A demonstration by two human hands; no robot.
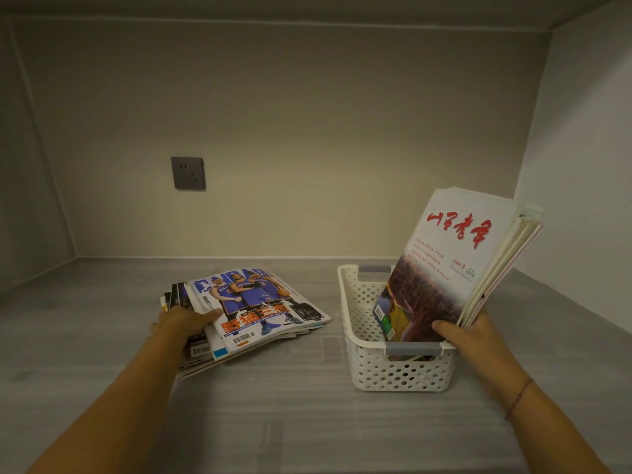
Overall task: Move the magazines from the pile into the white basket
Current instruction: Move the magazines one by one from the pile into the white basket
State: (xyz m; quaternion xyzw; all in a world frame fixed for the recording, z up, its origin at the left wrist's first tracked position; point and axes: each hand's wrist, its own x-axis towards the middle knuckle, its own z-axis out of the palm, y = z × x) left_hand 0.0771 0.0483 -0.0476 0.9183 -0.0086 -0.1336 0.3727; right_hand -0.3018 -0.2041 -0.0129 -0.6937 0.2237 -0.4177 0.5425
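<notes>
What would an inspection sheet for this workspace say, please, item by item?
Surface: grey wood-grain surface, dimly lit.
Job's things: pile of glossy magazines, basketball cover on top, lies left of the white perforated plastic basket; bundle of white-covered magazines stands tilted, lower end inside the basket.
Clutter: nothing seen.
Grippers: left hand grips the pile's left edge, thumb on the top cover; right hand holds the bundle near its lower right corner.
Cables: nothing seen.
Surroundings: pale walls on three sides; dark grey wall socket on the back wall, nothing plugged in.
</notes>
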